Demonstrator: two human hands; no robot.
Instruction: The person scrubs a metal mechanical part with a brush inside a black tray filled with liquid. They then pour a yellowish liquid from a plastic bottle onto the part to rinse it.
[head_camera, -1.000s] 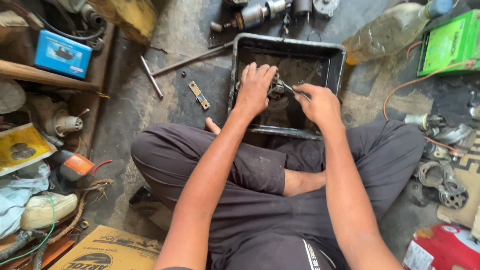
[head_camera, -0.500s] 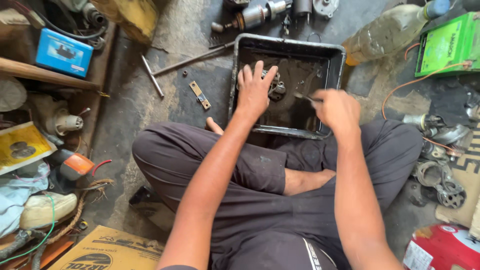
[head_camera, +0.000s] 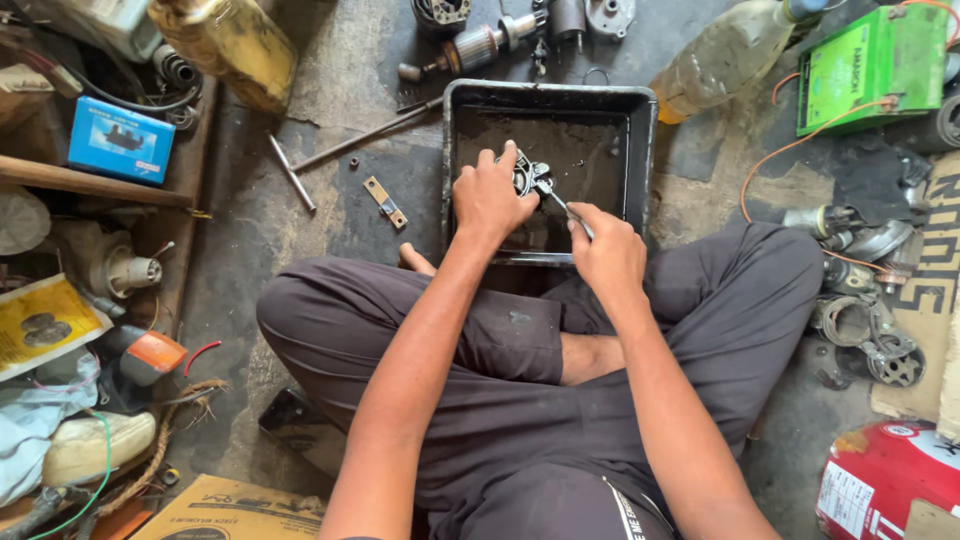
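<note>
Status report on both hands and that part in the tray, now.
Left hand grips round metal part over black tray. Right hand holds thin tool, tip at the part. Nothing blocking.

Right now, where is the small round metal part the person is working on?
In the head view, the round metal part sits over the black tray, top centre, held by the left hand. The right hand touches a thin metal tool to it.
</note>
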